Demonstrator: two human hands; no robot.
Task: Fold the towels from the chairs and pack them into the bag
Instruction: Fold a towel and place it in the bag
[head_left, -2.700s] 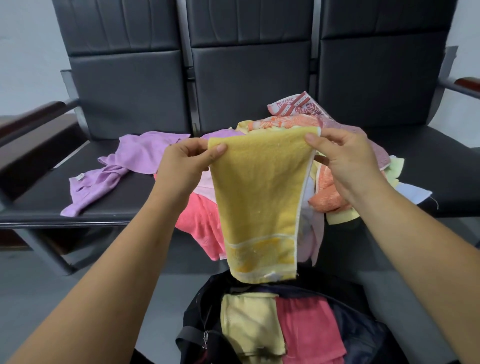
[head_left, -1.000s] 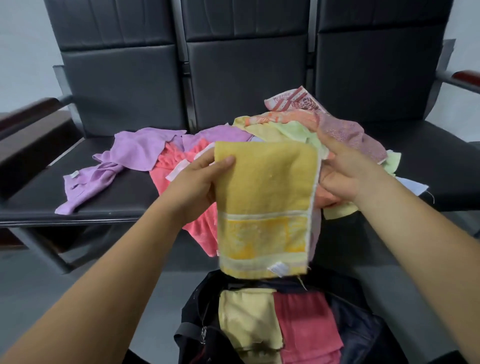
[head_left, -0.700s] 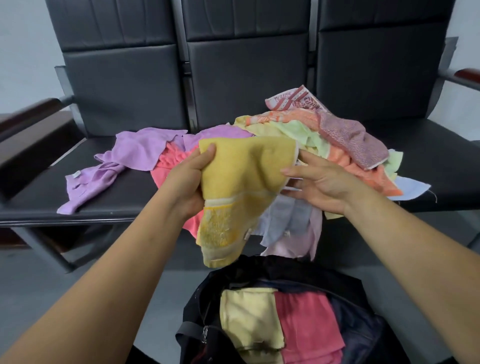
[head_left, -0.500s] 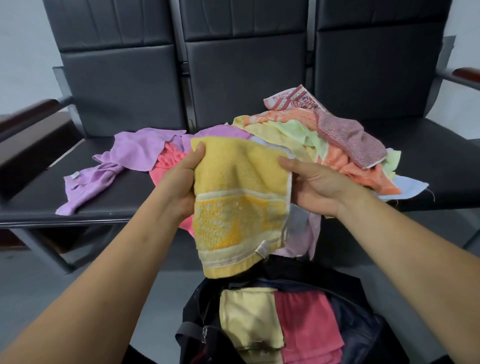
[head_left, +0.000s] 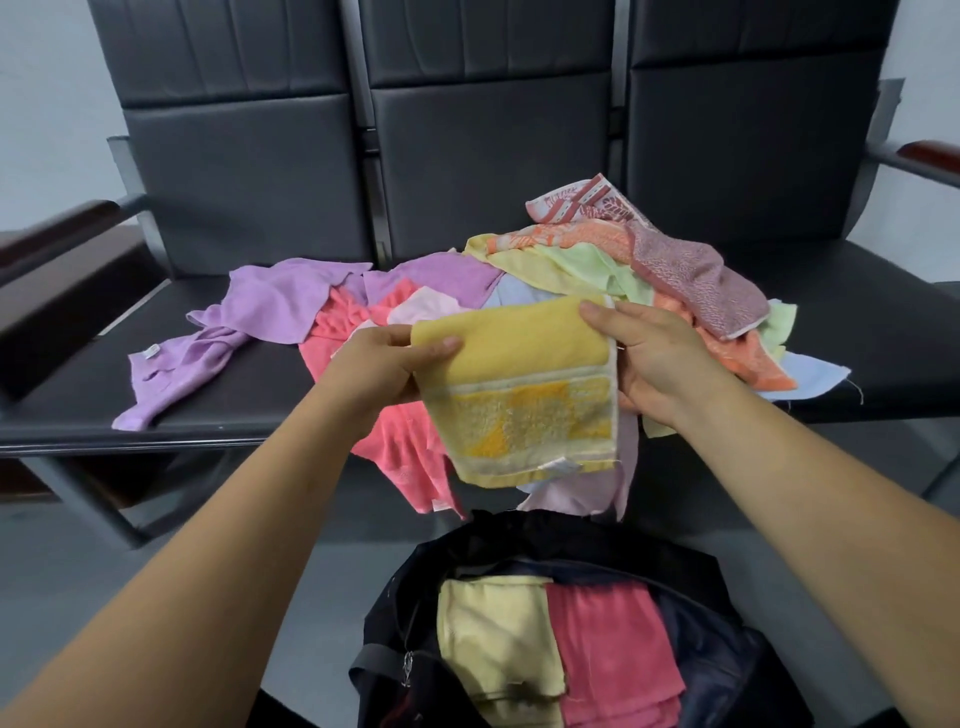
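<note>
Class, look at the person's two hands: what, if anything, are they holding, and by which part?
Both hands hold the folded yellow towel: the left hand pinches its upper left corner, the right hand grips its upper right corner.

I note the yellow towel (head_left: 519, 395) folded, held above the open dark bag (head_left: 737, 654). A pale yellow towel (head_left: 493, 634) and a pink towel (head_left: 608, 644) lie folded inside. Loose coloured towels (head_left: 597, 260) are heaped on the chair seats (head_left: 857, 332).
</note>
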